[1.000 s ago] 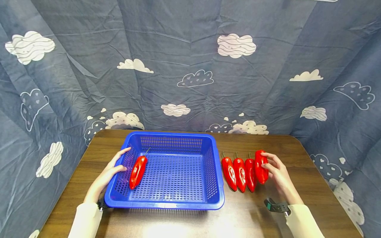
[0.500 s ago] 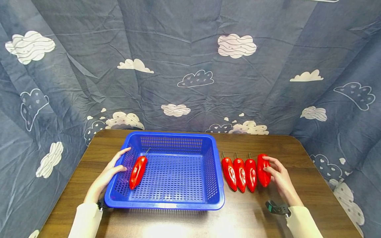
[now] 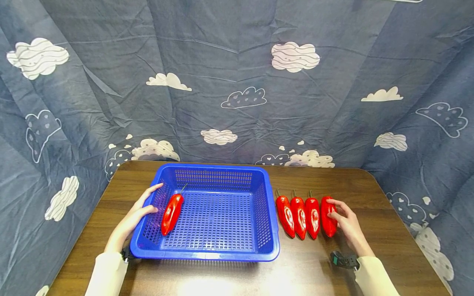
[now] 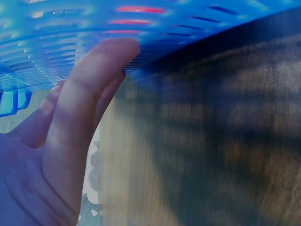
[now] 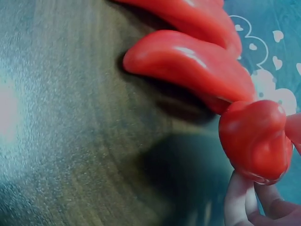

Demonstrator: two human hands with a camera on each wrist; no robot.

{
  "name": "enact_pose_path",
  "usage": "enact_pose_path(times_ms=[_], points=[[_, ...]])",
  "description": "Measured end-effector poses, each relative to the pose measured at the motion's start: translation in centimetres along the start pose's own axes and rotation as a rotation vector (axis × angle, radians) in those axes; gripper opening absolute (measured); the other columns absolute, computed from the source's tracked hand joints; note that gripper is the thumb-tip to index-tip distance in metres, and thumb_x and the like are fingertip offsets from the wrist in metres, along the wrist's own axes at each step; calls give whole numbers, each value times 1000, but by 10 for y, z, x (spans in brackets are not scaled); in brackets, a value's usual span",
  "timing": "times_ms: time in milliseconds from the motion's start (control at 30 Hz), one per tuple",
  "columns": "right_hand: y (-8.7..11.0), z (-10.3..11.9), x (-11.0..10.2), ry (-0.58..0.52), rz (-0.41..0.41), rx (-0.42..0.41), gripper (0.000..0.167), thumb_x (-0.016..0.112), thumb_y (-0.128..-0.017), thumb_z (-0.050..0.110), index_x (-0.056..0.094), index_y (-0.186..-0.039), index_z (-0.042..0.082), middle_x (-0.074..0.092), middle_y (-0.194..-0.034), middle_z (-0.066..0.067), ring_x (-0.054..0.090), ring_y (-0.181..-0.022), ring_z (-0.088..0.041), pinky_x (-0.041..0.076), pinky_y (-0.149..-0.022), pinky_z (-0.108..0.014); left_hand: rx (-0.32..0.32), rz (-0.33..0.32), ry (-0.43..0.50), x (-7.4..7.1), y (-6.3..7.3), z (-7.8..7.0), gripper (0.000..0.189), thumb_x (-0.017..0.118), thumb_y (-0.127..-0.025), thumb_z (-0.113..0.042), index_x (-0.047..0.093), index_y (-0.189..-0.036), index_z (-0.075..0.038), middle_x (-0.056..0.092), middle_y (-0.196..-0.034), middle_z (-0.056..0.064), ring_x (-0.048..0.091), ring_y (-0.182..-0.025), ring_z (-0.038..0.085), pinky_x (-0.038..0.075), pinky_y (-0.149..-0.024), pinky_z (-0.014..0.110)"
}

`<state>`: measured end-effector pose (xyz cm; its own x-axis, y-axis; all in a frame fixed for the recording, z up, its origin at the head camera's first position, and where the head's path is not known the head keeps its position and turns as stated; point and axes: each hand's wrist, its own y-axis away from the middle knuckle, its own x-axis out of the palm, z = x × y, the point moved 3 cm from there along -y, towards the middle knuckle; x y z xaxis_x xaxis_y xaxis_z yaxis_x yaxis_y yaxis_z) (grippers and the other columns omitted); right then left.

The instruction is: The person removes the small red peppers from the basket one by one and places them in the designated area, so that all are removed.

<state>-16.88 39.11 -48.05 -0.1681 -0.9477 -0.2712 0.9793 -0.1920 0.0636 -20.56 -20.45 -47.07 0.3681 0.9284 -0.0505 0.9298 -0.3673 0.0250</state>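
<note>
At lower right, the right hand pinches a glossy red pepper between thumb and fingers; since a second ago it has come lower and rightward, opening a gap beside the row of three smooth, tapered peppers. At lower left, the left hand rests, unmoved, at the side of a blue perforated basket; whether it grips, I cannot tell. Inside, at left, lies one stemmed pepper. Beyond the wood-grain table hangs creased dark cloth with pale clouds.
</note>
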Motion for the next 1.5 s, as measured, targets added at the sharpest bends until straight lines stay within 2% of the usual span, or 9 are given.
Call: enact_pose_path(times_ms=[200,500,733,900,1100,1333,1500], points=[[-1,-2,3,12,1,16,37,52,-89,-2,52,-126,3,57,-99,0,59,-74,-6,51,-59,-26,-9,2,7,0,1,0,68,44,-89,0,21,-151,-17,10,-153,21,21,-133,45,40,-92,44],[-2,-5,6,30,26,68,42,52,-89,-2,43,-130,-3,54,-100,-7,59,-73,-9,52,-60,-28,-26,-5,1,-2,0,2,70,43,-88,1,21,-151,-18,13,-153,20,24,-132,42,42,-90,39],[-3,-7,8,21,54,95,39,52,-90,-3,46,-128,0,48,-113,-22,60,-76,-10,53,-63,-29,-39,-10,3,-3,-1,3,69,42,-89,1,20,-152,-19,12,-154,17,23,-133,42,42,-91,39],[-4,-7,8,31,58,92,42,51,-91,-4,39,-132,-7,43,-117,-26,60,-78,-9,52,-65,-27,-51,-6,7,-3,-1,3,70,42,-89,0,20,-152,-20,11,-154,18,22,-134,43,40,-93,44],[-3,-7,9,48,56,66,44,50,-91,-5,37,-132,-11,42,-120,-30,59,-79,-8,53,-67,-27,-47,-6,-2,-2,-1,2,70,43,-88,0,21,-152,-20,11,-153,19,22,-133,43,40,-93,44],[-1,-7,6,37,33,50,40,49,-92,-3,40,-131,-9,44,-119,-29,59,-80,-6,52,-68,-27,-57,-14,0,-2,-1,2,69,42,-89,-1,21,-152,-21,11,-154,17,22,-134,43,38,-94,46],[0,-5,0,19,-5,47,33,51,-91,-2,52,-123,2,54,-108,-10,60,-79,-4,52,-66,-26,-41,-12,4,-2,-1,2,70,42,-88,0,20,-152,-19,12,-153,19,23,-133,41,42,-91,39]])
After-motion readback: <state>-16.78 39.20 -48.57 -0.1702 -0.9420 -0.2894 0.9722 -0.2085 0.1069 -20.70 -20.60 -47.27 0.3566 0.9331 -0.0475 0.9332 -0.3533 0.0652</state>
